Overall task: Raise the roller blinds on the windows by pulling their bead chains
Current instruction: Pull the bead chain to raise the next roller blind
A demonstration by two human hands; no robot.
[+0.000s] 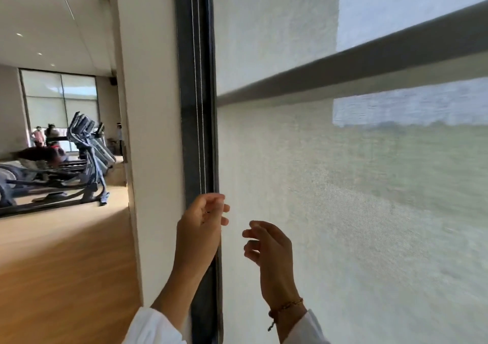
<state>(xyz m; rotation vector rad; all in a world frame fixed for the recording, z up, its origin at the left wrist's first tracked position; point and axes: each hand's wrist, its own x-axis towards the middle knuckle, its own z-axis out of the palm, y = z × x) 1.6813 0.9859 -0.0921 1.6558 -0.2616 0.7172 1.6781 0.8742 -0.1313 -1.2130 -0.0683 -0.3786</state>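
Two strands of the bead chain [199,84] ran down the dark window frame [188,132], right between the white wall [153,132] and the edge of the roller blind [303,185]; the left hand [202,219] was up at the bottom of the visible chain, fingers curled in around it, so it looked pinched on the chain, though the exact grip was kinda hard to make out; the right hand [266,246] hung just beside and a bit lower, in front of the blind fabric, fingers loosely bent and apart, not touching anything; a beaded bracelet [286,307] sat on the right wrist, and both arms had white sleeves [153,328]; the blind was down over the glass, with a dark horizontal bar [369,63] showing through the fabric; off to the left there was a wooden floor [66,251] and some elliptical machines [87,156] further back.
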